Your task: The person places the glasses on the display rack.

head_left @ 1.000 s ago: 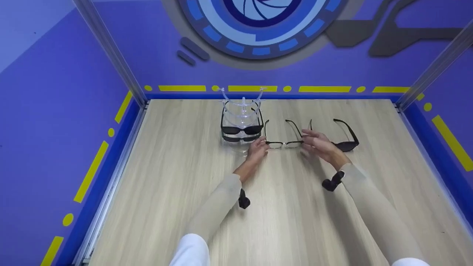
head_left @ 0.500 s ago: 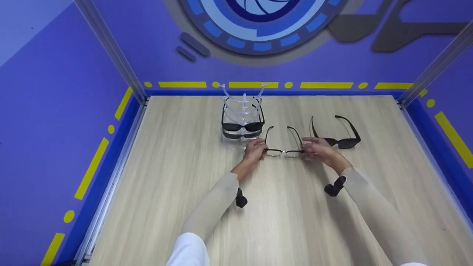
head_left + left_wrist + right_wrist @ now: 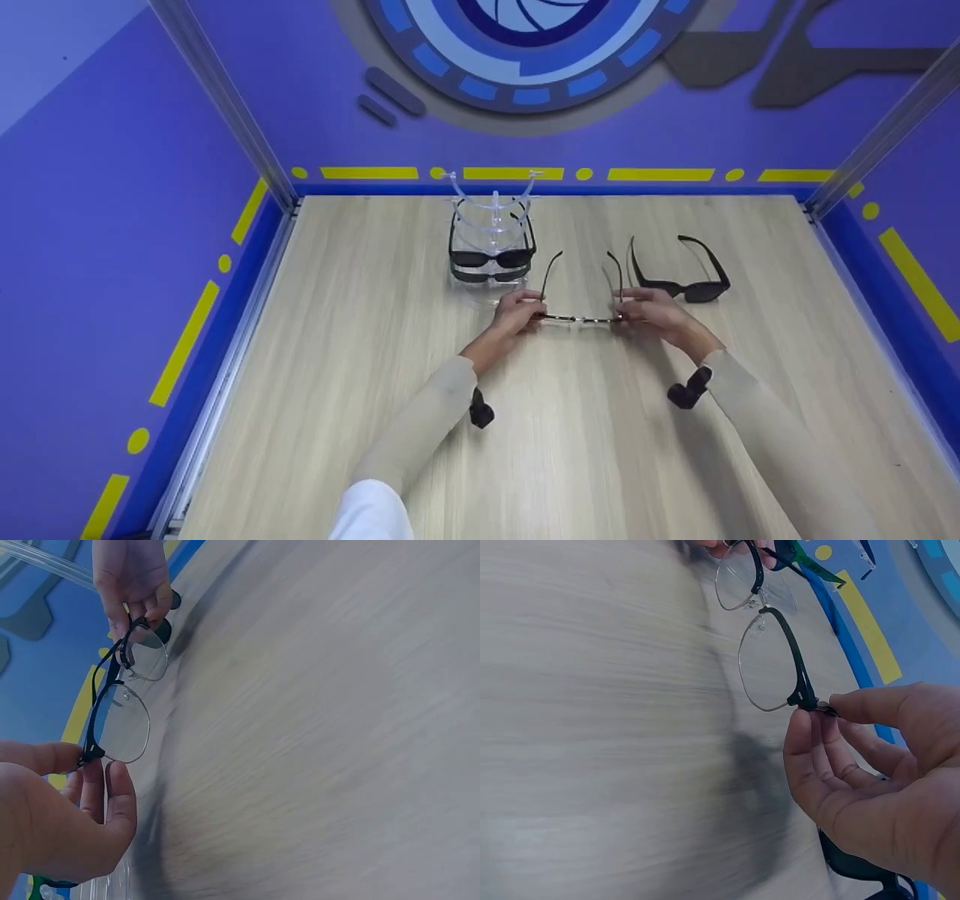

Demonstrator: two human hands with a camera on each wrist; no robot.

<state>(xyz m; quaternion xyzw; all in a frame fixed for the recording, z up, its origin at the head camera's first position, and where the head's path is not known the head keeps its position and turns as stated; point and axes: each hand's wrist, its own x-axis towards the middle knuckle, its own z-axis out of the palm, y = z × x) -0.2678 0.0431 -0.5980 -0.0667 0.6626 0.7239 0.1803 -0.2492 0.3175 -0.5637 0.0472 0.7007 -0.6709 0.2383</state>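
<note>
A pair of clear-lens eyeglasses [image 3: 579, 319] with a black browline frame hangs between both hands, temples unfolded and pointing away. My left hand [image 3: 516, 315] pinches the frame at its left hinge, and my right hand [image 3: 656, 315] pinches the right hinge. In the right wrist view, thumb and fingers [image 3: 802, 739] close on the dark hinge corner. The left wrist view shows the same kind of pinch by the left hand [image 3: 75, 817]. Behind the left hand stands a clear display rack [image 3: 495, 217] carrying two pairs of black sunglasses [image 3: 491, 259], one above the other.
Another pair of black sunglasses [image 3: 701, 291] lies on the wooden table [image 3: 570, 450] just beyond the right hand, temples unfolded. Blue-purple panels [image 3: 97, 247] with metal corner posts enclose the table at the left, back and right.
Both hands have drawn the eyeglasses toward the body, away from the rack. The frame has tipped, so its lenses now appear nearly edge-on from above.
</note>
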